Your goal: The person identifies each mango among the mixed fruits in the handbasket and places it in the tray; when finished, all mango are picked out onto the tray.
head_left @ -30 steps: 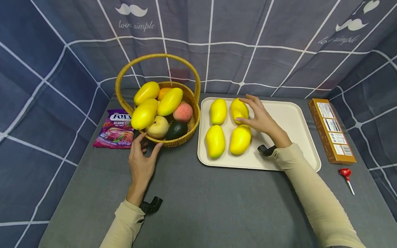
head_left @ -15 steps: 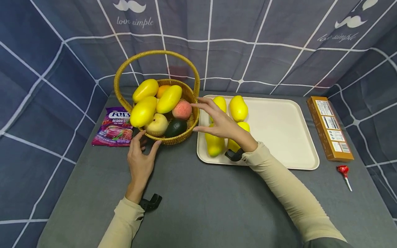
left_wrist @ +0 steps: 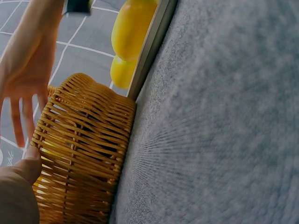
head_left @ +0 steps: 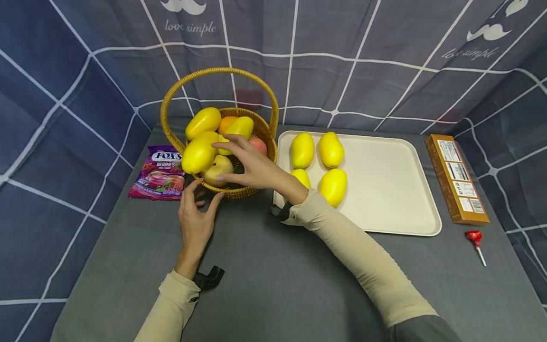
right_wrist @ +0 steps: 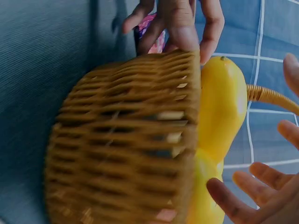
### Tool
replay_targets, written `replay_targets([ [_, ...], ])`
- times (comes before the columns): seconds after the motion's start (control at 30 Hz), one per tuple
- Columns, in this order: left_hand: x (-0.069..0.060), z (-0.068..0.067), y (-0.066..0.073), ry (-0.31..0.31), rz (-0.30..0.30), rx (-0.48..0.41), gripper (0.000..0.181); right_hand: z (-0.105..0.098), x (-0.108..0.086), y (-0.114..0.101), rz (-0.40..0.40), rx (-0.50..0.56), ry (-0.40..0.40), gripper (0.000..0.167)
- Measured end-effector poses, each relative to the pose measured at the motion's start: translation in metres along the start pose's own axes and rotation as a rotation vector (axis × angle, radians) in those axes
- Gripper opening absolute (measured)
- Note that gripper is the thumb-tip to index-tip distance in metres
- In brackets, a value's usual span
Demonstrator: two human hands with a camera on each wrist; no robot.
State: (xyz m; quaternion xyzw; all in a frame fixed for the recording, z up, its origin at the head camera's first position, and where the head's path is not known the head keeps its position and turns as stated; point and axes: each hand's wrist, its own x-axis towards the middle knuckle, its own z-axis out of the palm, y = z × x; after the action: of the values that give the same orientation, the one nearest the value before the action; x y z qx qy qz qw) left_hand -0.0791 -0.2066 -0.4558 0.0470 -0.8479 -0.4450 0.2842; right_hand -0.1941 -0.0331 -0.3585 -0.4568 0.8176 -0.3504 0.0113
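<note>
Three smooth oval mangoes (head_left: 199, 154) top the wicker basket (left_wrist: 86, 154).

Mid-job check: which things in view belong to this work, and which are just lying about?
Seem part of the job:
wicker basket, left hand touching its rim
assorted fruit inside, right hand above
cream tray
four yellow mangoes on it

Seem just lying about:
purple candy bag
brown box
red lollipop
</note>
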Motion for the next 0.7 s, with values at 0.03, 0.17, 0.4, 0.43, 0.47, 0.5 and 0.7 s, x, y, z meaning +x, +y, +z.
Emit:
replay_targets([
  [0.03, 0.0, 0.0, 0.0, -0.002, -0.006, -0.004, 0.061, 0.001, 0.006, -0.002, 0.005, 0.004, -0.015, 0.071],
  [0.17, 0.0, 0.0, 0.001, 0.002, -0.021, -0.016, 0.06, 0.004, 0.027, -0.008, 0.023, 0.027, -0.073, 0.069],
  [0.4, 0.001, 0.002, -0.001, 0.012, -0.023, -0.037, 0.06, 0.012, 0.055, -0.008, 0.036, -0.003, -0.132, 0.067],
  [0.43, 0.001, 0.002, -0.001, 0.012, -0.022, -0.039, 0.06, 0.014, 0.057, -0.007, 0.035, -0.014, -0.137, 0.066],
  [0.47, 0.001, 0.001, 0.0, 0.012, -0.022, -0.039, 0.059, 0.015, 0.06, -0.008, 0.043, -0.03, -0.149, 0.067],
  [0.5, 0.001, 0.001, -0.001, 0.013, -0.021, -0.04, 0.059, 0.017, 0.063, -0.009, 0.054, -0.05, -0.164, 0.067],
  [0.7, 0.001, -0.001, 0.0, 0.017, -0.016, -0.034, 0.058, 0.025, 0.074, -0.012, 0.094, -0.142, -0.2, 0.067],
])
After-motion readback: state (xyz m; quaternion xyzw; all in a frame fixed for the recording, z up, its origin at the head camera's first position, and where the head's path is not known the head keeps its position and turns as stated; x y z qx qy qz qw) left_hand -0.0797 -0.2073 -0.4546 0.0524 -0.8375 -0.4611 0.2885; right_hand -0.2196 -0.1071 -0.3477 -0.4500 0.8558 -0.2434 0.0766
